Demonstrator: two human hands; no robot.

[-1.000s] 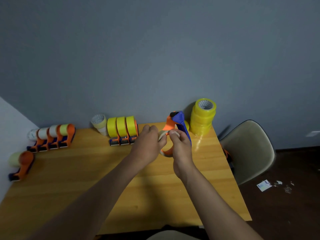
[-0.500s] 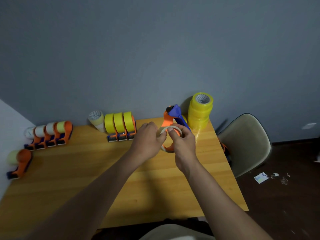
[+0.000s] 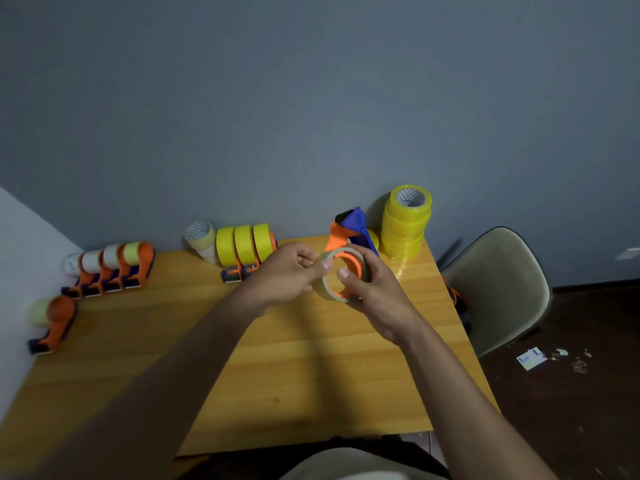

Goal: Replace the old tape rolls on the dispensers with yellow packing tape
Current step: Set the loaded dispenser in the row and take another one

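Left hand and right hand curled, gripping.

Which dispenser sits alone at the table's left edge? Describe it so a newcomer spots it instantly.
Start at the wooden table and follow its left edge, beside the pale wall. Nearer than the row of four dispensers lies the lone dispenser, orange with a pale greenish roll. It alone stands apart from any row.

A wooden table stands against a grey-blue wall — a paler wall meets it at the left. A beige chair sits at the table's right side. On the dark floor near the chair lie a small card and some scraps — too small to make out.
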